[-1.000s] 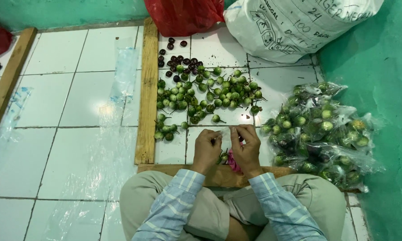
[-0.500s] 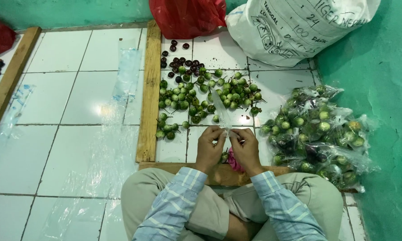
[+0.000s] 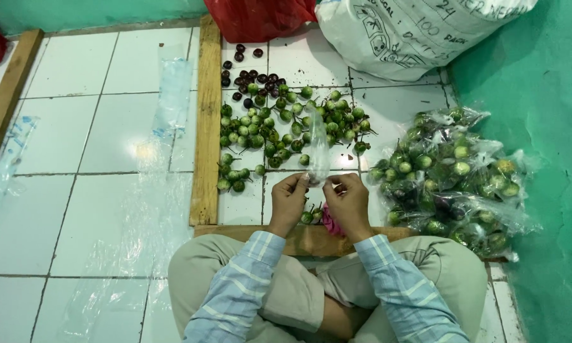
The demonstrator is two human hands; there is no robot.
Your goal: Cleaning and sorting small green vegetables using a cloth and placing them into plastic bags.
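Observation:
I sit cross-legged on a white tiled floor. My left hand (image 3: pixel 289 202) and my right hand (image 3: pixel 348 202) both pinch the bottom edge of a small clear plastic bag (image 3: pixel 318 149), which stands up from my fingers over the pile. Just beyond lies a heap of small round green eggplants (image 3: pixel 286 124), with several dark purple ones (image 3: pixel 251 79) at its far side. A few green ones and a pink object (image 3: pixel 330 222) lie under my hands, partly hidden.
A stack of filled clear bags of eggplants (image 3: pixel 454 174) sits at the right by the green wall. A white sack (image 3: pixel 413 32) and a red bag (image 3: pixel 260 16) stand at the back. Wooden slats (image 3: pixel 206 121) frame the pile. Loose clear plastic sheets (image 3: pixel 146 184) lie at the left.
The clear bag, earlier low between my fingers, now stands up taller above my hands. My hands stay close together in the same spot.

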